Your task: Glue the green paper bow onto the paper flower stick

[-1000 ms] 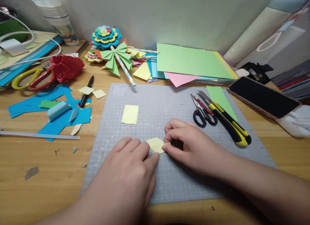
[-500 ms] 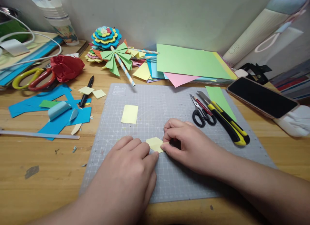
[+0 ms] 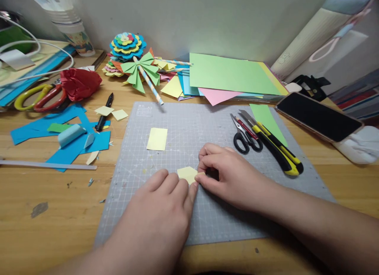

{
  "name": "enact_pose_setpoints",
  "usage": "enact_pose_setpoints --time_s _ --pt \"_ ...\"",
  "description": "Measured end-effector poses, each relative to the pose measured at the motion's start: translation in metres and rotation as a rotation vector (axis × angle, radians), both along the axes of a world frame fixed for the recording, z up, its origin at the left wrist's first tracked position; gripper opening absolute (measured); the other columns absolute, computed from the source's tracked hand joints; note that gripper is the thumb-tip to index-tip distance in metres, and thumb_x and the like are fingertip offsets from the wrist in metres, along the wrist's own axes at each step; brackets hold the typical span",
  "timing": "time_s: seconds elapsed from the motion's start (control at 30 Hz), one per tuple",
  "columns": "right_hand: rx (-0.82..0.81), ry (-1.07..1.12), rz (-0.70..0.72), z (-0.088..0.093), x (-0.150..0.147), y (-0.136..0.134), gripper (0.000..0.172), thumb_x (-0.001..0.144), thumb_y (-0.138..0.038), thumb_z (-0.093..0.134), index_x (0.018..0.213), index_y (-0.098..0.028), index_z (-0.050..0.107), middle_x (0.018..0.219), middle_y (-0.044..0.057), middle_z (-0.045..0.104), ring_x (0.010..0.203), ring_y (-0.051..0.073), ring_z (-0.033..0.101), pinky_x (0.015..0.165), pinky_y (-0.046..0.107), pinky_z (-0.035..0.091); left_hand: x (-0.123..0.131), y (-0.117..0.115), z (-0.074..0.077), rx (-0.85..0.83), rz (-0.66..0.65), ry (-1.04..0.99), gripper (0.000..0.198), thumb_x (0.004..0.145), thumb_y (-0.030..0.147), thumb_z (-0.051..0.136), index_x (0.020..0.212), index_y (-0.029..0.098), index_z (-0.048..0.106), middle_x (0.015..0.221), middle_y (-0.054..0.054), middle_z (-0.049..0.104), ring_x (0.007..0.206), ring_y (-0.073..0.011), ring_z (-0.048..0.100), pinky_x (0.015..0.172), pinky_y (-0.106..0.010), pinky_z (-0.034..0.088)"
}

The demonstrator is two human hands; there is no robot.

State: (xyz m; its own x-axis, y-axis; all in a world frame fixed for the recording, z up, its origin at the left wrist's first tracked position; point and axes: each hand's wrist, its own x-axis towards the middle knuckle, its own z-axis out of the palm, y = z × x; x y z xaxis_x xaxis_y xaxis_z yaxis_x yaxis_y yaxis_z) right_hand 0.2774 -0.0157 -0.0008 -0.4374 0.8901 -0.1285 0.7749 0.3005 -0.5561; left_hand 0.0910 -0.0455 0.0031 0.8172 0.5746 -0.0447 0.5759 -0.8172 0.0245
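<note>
On the grey cutting mat point(image 3: 231, 227) lies a small piece of pale yellow paper point(image 3: 187, 174) with pointed corners, between my two hands. My right hand point(image 3: 226, 174) pinches its right end between thumb and forefinger. From the near left, my left hand point(image 3: 166, 204) is closed, its fingers curled and its thumb tip pressing the paper's near edge close to the right fingertips. Part of the paper is covered by the fingers. A second yellow paper rectangle point(image 3: 157, 139) rests flat on the mat, beyond my left hand.
Black-handled scissors point(image 3: 241, 144), a red pencil point(image 3: 247, 129) and a yellow-black utility knife point(image 3: 278, 152) lie right on the mat. A phone point(image 3: 319, 115) is farther right. Blue paper scraps point(image 3: 71, 148) and a black pen point(image 3: 105, 113) lie left. Green sheets point(image 3: 231, 73) and paper flowers point(image 3: 127, 48) stand behind.
My left thumb has shifted slightly toward the right fingertips, at the paper's near edge. The right hand keeps its pinch. The whole view has moved very slightly.
</note>
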Motion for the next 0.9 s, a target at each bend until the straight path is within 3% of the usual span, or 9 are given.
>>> enact_pose_setpoints --time_s 0.13,0.37,0.5,0.7,0.9 --pt "0.005 0.000 0.002 0.002 0.000 -0.001 0.013 0.080 -0.014 0.057 0.067 -0.018 0.057 0.083 0.001 0.057 0.079 0.016 0.053 0.074 0.033 0.037 0.000 -0.002 0.002 0.003 0.021 -0.026 0.032 0.078 0.014 0.051 0.107 0.013 0.065 0.079 -0.006 0.065 0.071 -0.0224 0.054 0.074 -0.039 0.040" --pt "0.035 0.030 -0.049 -0.004 0.006 0.003 0.011 0.080 -0.011 0.051 0.072 -0.018 0.052 0.084 0.002 0.052 0.072 0.014 0.050 0.064 0.028 0.041 -0.001 0.001 0.002 -0.062 0.055 -0.054 0.036 0.081 0.014 0.047 0.112 0.015 0.063 0.085 -0.006 0.066 0.076 -0.0232 0.055 0.076 -0.041 0.040" --pt "0.142 0.076 -0.080 0.003 0.012 -0.003 0.006 0.085 -0.015 0.049 0.081 -0.018 0.053 0.084 0.004 0.053 0.071 0.014 0.050 0.062 0.027 0.040 -0.001 0.001 0.003 -0.114 0.080 -0.040 0.036 0.081 0.017 0.047 0.114 0.016 0.061 0.086 -0.006 0.064 0.077 -0.0252 0.055 0.075 -0.043 0.042" --pt "0.259 -0.079 0.190 0.021 0.011 -0.037 0.026 0.092 -0.023 0.041 0.086 -0.019 0.065 0.067 0.003 0.062 0.058 0.017 0.054 0.056 0.032 0.035 -0.002 0.002 0.002 -0.171 0.104 -0.060 0.031 0.079 0.019 0.050 0.107 0.018 0.063 0.082 -0.005 0.062 0.074 -0.0245 0.054 0.071 -0.043 0.044" --pt "0.272 -0.176 0.204 0.013 0.005 -0.043 0.030 0.090 -0.021 0.041 0.100 -0.016 0.069 0.068 0.004 0.066 0.054 0.020 0.057 0.054 0.035 0.037 -0.006 0.003 0.000 -0.174 0.085 -0.057 0.037 0.081 0.019 0.049 0.116 0.018 0.058 0.087 -0.005 0.062 0.078 -0.0254 0.054 0.075 -0.045 0.043"
